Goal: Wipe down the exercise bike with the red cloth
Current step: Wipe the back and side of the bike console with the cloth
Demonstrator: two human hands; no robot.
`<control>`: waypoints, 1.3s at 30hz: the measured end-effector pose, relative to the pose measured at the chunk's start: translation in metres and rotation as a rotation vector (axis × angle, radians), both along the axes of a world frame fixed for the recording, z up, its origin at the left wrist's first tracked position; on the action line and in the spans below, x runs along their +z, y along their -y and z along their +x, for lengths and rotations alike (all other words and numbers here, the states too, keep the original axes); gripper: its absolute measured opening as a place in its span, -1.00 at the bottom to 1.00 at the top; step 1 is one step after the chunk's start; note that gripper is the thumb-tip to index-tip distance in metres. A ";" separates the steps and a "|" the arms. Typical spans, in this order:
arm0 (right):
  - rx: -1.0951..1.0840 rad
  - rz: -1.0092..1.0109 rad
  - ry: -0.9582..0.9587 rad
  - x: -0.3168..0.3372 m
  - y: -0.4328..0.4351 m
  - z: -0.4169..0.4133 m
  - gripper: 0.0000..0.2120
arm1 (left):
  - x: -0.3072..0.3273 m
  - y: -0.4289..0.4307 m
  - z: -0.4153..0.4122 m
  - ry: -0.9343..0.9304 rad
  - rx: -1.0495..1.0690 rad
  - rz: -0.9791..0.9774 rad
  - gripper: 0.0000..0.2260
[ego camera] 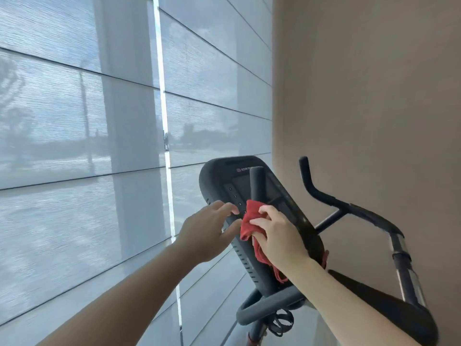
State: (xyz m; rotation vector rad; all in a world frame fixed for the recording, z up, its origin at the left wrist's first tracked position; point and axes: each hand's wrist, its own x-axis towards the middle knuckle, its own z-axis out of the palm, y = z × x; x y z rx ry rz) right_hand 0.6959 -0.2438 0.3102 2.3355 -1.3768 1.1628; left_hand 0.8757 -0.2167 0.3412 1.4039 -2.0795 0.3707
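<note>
**Q:** What does the scene show?

**A:** A view from the person's own head, looking down two bare forearms at an exercise bike (399, 257). The bike stands in a corner, with sheer window blinds (99, 121) to the left and a plain beige wall (361, 96) to the right.

**Q:** Where is the red cloth?

**A:** The red cloth (248, 221) is bunched against the face of the bike's dark console (222, 178). It sits near the lower middle of the panel, just below an upright black grip (257, 181). Loose ends of it hang down under the wrist.

**Q:** What are the hands doing?

**A:** The right hand (277, 237) has its fingers curled over the cloth, gripping it and pressing it onto the console. The left hand (209, 228) holds nothing. Its fingers are spread and only lightly bent, with the tips touching the console's left side just beside the cloth. The thumb lies against the panel's edge. This hand is slightly blurred.

**Q:** What else of the bike is visible?

**A:** Curved black handlebars (324, 197) rise on the right, close to the wall. A grey looped bar (269, 302) sits below the console.
</note>
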 end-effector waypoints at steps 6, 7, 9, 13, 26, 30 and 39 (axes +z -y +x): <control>0.015 -0.072 0.027 -0.004 0.011 -0.003 -0.79 | 0.003 0.050 0.007 -0.031 -0.081 -0.036 -0.69; 0.011 -0.078 0.027 -0.005 0.013 -0.004 -0.79 | 0.006 0.060 0.006 -0.041 -0.095 -0.042 -0.69; -0.005 -0.100 0.058 -0.006 0.014 -0.003 -0.81 | 0.010 0.077 0.005 -0.058 -0.120 -0.061 -0.71; -0.068 -0.213 0.114 -0.010 0.016 0.006 -0.82 | 0.005 0.099 0.004 -0.091 -0.192 -0.069 -0.72; -0.147 -0.286 0.350 0.019 0.014 0.031 -0.86 | 0.012 0.128 0.026 -0.055 -0.417 -0.103 -0.73; -0.208 -0.370 0.376 0.054 0.026 0.050 -0.88 | 0.032 0.148 0.050 -0.041 -0.439 -0.143 -0.72; -0.571 -0.551 0.092 0.033 0.059 0.074 -0.76 | 0.055 0.207 0.059 0.045 -0.493 -0.244 -0.59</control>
